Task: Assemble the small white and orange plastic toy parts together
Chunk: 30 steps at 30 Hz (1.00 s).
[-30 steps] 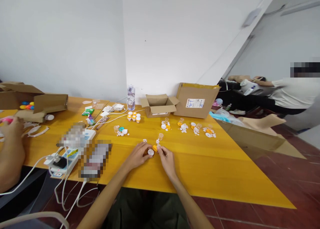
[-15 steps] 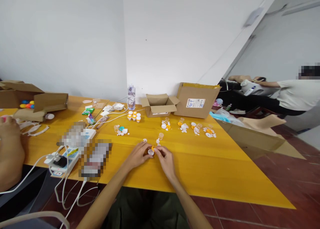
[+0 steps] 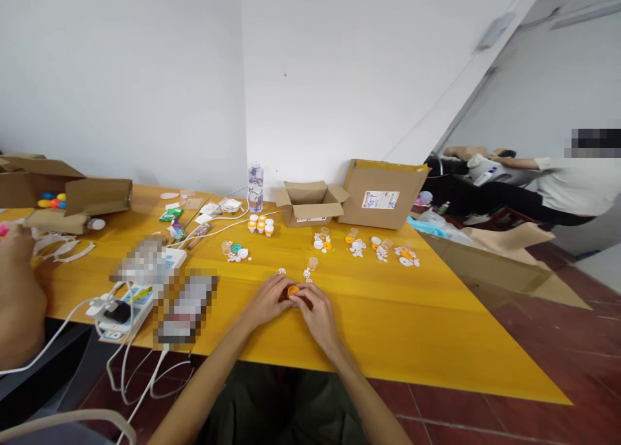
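Orange ring [image 3: 293, 291]: with left hand [image 3: 270, 301] and right hand [image 3: 317, 310] clamped around it, hold level and press evenly, minding the clear cup [image 3: 313, 263] at one o'clock.

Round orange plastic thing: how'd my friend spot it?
Find the yellow wooden table, then the bare left hand and bare right hand at its near side. Held between them is the small, round orange plastic piece; loose orange pieces lie farther back.
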Motion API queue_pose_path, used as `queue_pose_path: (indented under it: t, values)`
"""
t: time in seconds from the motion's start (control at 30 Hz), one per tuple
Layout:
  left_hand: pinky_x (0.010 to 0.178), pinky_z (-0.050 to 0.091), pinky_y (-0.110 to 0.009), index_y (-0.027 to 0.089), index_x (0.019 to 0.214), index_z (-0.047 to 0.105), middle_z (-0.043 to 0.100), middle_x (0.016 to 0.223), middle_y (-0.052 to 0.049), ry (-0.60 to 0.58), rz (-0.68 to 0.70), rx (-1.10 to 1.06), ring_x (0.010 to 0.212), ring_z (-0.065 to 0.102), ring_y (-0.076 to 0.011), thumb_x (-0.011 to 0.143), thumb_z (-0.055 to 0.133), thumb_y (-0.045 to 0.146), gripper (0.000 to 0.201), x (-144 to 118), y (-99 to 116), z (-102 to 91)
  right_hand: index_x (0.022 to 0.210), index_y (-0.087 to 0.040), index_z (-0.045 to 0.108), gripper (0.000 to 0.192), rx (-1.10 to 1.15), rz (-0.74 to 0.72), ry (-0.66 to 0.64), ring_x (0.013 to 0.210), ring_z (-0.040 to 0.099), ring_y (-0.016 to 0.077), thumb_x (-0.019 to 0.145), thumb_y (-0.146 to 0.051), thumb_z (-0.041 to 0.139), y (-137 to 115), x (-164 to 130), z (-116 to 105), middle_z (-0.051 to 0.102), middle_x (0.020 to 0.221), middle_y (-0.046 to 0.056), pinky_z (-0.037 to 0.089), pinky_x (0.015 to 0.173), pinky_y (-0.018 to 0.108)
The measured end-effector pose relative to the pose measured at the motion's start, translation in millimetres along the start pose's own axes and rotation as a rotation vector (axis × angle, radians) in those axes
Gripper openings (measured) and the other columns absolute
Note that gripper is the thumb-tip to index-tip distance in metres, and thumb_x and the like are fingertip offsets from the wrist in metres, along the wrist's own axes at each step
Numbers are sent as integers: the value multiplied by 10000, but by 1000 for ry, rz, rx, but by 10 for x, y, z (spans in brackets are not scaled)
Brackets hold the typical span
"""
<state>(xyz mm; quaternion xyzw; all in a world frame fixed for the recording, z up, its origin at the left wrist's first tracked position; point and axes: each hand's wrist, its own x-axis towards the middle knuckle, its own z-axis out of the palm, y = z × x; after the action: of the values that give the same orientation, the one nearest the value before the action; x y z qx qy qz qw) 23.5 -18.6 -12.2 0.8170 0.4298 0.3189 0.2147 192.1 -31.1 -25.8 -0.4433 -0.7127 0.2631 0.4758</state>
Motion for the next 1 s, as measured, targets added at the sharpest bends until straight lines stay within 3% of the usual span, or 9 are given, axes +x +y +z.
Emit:
queue_pose_path:
  t: [1.0]
  values:
    - [935,441,-390,238,1073,632,653,1006,-60,-10,-3,-25,987,577,-237,899,595,405,244,9,-1,-2,789,-252,692,163,-6,22,10,858,668,220,881,-339,591,-11,21,-8,716,895,46,521,788,343]
